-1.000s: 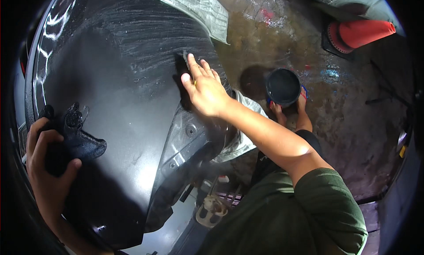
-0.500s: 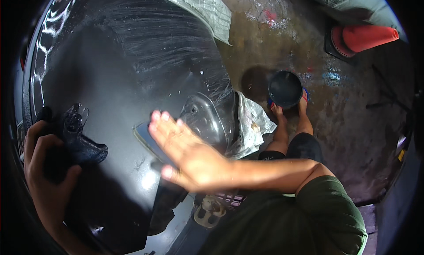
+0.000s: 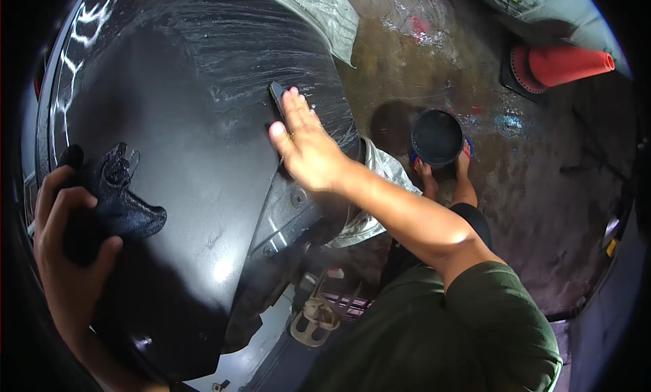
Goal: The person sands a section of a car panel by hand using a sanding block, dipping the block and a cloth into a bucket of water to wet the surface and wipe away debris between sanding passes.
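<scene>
Right hand grips pad near right edge of panel; left hand hold unclear. Likely wet-rubbing; next stroke wants even pressure

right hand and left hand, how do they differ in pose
The right hand has its fingers stretched out; the left hand has its fingers bent. The right hand lies over a thin pad; the left hand is at a dark, cloth-like bundle. Both are bare.

The black panel is free between two obstacles, the dark cloth and the right hand.
</scene>
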`<state>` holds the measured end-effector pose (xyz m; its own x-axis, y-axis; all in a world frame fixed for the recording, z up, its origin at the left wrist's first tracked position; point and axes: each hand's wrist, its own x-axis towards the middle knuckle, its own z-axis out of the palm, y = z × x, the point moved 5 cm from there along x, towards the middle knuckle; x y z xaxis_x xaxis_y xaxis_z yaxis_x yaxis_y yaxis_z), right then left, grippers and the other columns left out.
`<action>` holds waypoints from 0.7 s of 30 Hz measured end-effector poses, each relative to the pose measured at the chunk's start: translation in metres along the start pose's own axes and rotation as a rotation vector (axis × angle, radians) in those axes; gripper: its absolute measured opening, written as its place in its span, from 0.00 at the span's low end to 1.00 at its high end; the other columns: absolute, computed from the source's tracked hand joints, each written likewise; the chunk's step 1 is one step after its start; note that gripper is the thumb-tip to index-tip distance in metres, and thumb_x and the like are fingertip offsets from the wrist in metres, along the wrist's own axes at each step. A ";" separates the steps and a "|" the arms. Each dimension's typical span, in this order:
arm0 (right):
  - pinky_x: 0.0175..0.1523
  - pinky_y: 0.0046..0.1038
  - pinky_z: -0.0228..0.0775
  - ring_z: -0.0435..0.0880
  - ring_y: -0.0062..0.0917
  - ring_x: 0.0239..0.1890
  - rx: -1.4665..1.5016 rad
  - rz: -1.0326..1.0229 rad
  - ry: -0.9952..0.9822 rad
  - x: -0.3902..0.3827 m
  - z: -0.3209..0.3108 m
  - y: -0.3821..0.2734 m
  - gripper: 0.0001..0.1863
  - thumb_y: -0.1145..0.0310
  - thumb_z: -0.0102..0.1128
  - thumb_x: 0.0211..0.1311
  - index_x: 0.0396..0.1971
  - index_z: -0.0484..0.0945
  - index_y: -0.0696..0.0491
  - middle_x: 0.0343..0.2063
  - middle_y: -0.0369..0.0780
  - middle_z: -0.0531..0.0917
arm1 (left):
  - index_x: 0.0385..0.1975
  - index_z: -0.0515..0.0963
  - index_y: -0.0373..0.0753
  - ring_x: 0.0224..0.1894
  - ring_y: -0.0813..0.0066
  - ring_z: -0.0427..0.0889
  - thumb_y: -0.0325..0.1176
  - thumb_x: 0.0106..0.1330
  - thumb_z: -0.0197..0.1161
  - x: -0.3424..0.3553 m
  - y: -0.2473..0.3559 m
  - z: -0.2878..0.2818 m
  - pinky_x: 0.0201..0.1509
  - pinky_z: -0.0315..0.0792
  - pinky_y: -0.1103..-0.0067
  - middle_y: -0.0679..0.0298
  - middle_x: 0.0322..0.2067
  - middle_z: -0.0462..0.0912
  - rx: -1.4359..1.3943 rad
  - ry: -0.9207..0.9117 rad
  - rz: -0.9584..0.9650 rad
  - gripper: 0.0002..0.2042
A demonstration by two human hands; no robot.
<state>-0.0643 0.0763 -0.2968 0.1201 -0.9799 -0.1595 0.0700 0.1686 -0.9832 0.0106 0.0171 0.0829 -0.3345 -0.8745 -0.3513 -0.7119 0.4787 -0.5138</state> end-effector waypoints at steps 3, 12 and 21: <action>0.84 0.48 0.30 0.40 0.52 0.83 -0.036 -0.345 -0.235 -0.075 0.017 -0.086 0.43 0.45 0.33 0.82 0.78 0.45 0.68 0.79 0.61 0.45 | 0.42 0.78 0.36 0.64 0.51 0.76 0.30 0.41 0.74 0.000 -0.006 0.000 0.67 0.69 0.63 0.52 0.66 0.75 0.042 0.022 0.042 0.24; 0.83 0.49 0.31 0.41 0.46 0.83 -0.116 -0.319 -0.220 -0.079 0.020 -0.085 0.43 0.45 0.37 0.81 0.78 0.46 0.66 0.80 0.58 0.45 | 0.42 0.78 0.36 0.65 0.51 0.76 0.30 0.40 0.74 0.000 -0.008 0.006 0.67 0.69 0.61 0.53 0.66 0.75 0.018 -0.009 0.036 0.24; 0.83 0.51 0.31 0.42 0.47 0.83 -0.091 -0.436 -0.262 -0.086 0.027 -0.091 0.43 0.44 0.35 0.80 0.79 0.47 0.63 0.80 0.56 0.47 | 0.42 0.78 0.36 0.66 0.50 0.76 0.29 0.40 0.73 0.000 -0.004 0.000 0.68 0.68 0.62 0.53 0.66 0.75 0.003 -0.019 0.030 0.24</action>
<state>-0.0544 0.1479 -0.1914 0.3434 -0.8954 0.2833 0.0837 -0.2713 -0.9589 0.0135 0.0151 0.0847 -0.3444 -0.8580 -0.3812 -0.7000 0.5052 -0.5048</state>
